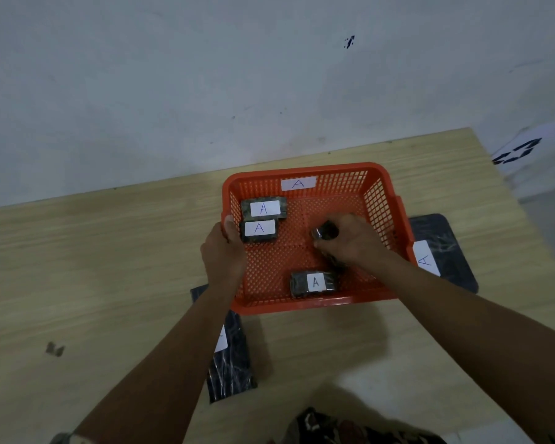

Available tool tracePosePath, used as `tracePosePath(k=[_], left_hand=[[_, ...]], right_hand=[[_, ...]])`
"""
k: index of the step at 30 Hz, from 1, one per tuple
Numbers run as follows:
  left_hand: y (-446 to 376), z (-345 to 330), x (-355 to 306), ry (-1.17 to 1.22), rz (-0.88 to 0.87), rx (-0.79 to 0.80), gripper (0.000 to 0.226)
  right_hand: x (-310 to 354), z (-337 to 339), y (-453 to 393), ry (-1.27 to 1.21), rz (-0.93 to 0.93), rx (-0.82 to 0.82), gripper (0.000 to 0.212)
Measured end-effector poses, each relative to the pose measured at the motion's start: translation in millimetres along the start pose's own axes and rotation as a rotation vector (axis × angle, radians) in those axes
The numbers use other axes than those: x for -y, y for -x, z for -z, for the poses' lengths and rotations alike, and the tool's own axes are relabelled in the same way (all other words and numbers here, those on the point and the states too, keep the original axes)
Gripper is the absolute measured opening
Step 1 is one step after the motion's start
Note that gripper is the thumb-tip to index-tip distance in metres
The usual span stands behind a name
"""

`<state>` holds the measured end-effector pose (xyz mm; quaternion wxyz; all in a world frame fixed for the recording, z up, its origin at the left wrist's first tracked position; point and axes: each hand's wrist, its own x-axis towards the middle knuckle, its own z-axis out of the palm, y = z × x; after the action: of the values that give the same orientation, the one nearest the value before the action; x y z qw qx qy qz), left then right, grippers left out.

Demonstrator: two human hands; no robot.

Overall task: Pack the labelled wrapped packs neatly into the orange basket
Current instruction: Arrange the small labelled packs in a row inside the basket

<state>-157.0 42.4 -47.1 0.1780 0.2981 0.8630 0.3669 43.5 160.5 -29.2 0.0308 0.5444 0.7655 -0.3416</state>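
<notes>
My arms are bare from wrist to elbow, with no sleeves, watch or bands on them. My left hand (223,251) and right hand (350,240) wear no gloves, and no rings show. At six o'clock, low in view, is patterned cloth (350,427) I wear: dark with pale and reddish blotches.

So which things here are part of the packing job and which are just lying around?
Job: basket; three packs in it; pack in right hand; big packs outside; left hand on rim.
Lying about: paper scrap; table stain.
</notes>
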Motion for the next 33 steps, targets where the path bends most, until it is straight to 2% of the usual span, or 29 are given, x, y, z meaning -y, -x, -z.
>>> tracePosePath(k=[4,6,9,11,13,16,19,22,25,28,30,33], left_hand=[[-1.2,0.2,-0.5,0.012,0.009,-0.008,0.047],[-0.9,-0.2,0.9,0.015,0.009,-0.007,0.048],[0.2,-1.2,1.4,0.005,-0.003,-0.003,0.049],[-0.6,-0.9,1.5,0.001,-0.005,-0.004,0.049],[-2.1,-1.7,3.7,0.007,-0.009,-0.001,0.051],[-2.9,-2.6,4.9,0.015,0.004,0.001,0.052],[-2.3,-1.7,3.4,0.01,-0.001,0.001,0.051],[-1.3,-0.7,2.3,0.0,0.0,0.005,0.048],[-1.5,-0.5,2.8,-0.01,-0.009,-0.001,0.048],[-1.5,-1.6,3.9,-0.006,-0.016,0.003,0.048],[-2.6,-2.9,5.2,0.001,-0.016,0.002,0.049],[-3.5,-4.6,7.0,0.013,-0.007,-0.003,0.052]], right_hand=[[10.7,10.6,3.2,-0.468,0.039,-0.103,0.066],[17.0,16.1,5.2,-0.744,0.0,-0.09,0.061],[26.5,26.4,9.6,-1.356,-0.085,0.099,0.045],[28.5,27.9,10.9,-1.563,-0.105,0.204,0.042],[28.3,25.7,11.4,-1.664,-0.115,0.24,0.041],[29.4,21.5,14.2,-1.688,-0.128,0.255,0.042],[30.9,15.1,14.1,-1.561,-0.147,0.233,0.034],[29.2,7.8,13.5,-1.528,-0.177,0.228,0.047],[28.3,1.7,15.8,-1.399,-0.18,0.216,0.05],[28.3,-7.3,15.5,-1.174,-0.135,0.142,0.056],[31.1,-11.5,13.2,-1.107,-0.161,0.064,0.059],[34.6,-13.1,10.7,-1.064,-0.212,-0.054,0.048]])
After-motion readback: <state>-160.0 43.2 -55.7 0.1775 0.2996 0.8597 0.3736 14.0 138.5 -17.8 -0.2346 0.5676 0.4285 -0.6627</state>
